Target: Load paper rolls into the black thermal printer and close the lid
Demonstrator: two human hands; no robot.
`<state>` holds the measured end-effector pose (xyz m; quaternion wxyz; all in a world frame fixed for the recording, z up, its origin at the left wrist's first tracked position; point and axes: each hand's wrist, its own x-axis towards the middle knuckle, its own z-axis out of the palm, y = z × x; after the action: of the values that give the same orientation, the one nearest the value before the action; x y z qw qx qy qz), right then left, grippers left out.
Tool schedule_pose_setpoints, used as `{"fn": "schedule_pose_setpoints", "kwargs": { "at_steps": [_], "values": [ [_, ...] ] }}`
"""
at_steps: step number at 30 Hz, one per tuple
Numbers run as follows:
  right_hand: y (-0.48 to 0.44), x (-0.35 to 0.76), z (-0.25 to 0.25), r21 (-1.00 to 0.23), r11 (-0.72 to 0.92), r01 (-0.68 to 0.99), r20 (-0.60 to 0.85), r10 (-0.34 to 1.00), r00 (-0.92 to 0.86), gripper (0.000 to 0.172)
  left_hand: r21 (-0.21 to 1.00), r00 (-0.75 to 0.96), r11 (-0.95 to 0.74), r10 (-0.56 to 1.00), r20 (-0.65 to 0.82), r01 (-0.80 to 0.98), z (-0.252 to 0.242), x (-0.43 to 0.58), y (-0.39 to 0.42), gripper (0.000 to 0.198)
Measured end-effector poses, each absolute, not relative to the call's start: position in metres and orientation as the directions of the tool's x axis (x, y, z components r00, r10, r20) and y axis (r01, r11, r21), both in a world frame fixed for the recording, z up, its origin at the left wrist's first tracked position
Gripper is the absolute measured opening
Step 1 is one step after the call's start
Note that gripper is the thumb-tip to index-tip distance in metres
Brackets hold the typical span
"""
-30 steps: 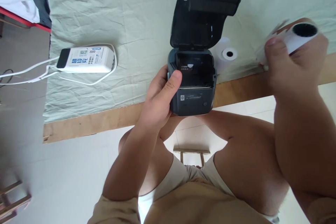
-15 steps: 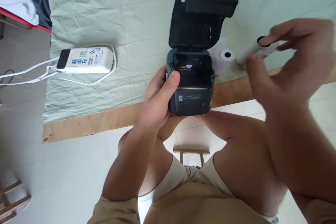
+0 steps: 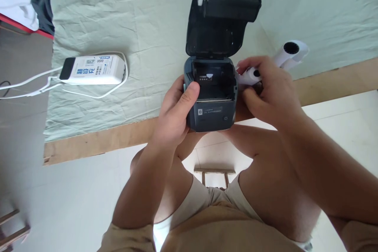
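A small dark printer stands at the table's front edge with its lid tipped up and its paper bay bare. My left hand grips the printer's left side, thumb over its rim. My right hand is curled round a white paper roll just right of the printer. A slimmer white roll with a wide dark core lies on the cloth behind that hand, with no hand on it.
A pale green cloth covers the wooden table. A white charger box with white cables lies to the left. My bare knees and a wooden stool are below the table edge. White and dark fabric sits at the top left.
My right hand set the slim roll down on the cloth, then moved left and closed on the fuller roll beside the printer. The left hand kept its hold on the printer.
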<state>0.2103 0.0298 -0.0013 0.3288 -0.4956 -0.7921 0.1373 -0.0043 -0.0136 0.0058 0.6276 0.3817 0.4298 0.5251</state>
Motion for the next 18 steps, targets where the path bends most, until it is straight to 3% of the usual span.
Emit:
{"fn": "schedule_pose_setpoints", "kwargs": {
  "at_steps": [3, 8, 10, 13, 18],
  "values": [
    [0.0288, 0.2146, -0.0039, -0.464, 0.503, 0.729, 0.451, 0.842, -0.294, 0.035, 0.929, 0.087, 0.145, 0.989, -0.122, -0.340, 0.0058, -0.0045, -0.0132, 0.026],
    [0.0294, 0.2197, -0.0089, -0.595, 0.452, 0.665, 0.382, 0.886, -0.261, 0.062, 0.928, 0.088, 0.151, 0.988, -0.128, -0.341, 0.0047, -0.0046, -0.0125, 0.028],
    [0.0288, 0.2200, -0.0087, -0.579, 0.475, 0.662, 0.386, 0.875, -0.291, 0.061, 0.927, 0.094, 0.149, 0.988, -0.124, -0.345, 0.0040, -0.0047, -0.0125, 0.028],
    [0.0278, 0.2194, -0.0079, -0.484, 0.479, 0.733, 0.428, 0.860, -0.279, 0.045, 0.933, 0.082, 0.134, 0.990, -0.113, -0.334, 0.0037, -0.0049, -0.0128, 0.031],
    [0.0265, 0.2217, -0.0093, -0.583, 0.441, 0.683, 0.380, 0.890, -0.250, 0.065, 0.932, 0.091, 0.136, 0.990, -0.111, -0.337, 0.0046, -0.0048, -0.0135, 0.033]
  ]
}}
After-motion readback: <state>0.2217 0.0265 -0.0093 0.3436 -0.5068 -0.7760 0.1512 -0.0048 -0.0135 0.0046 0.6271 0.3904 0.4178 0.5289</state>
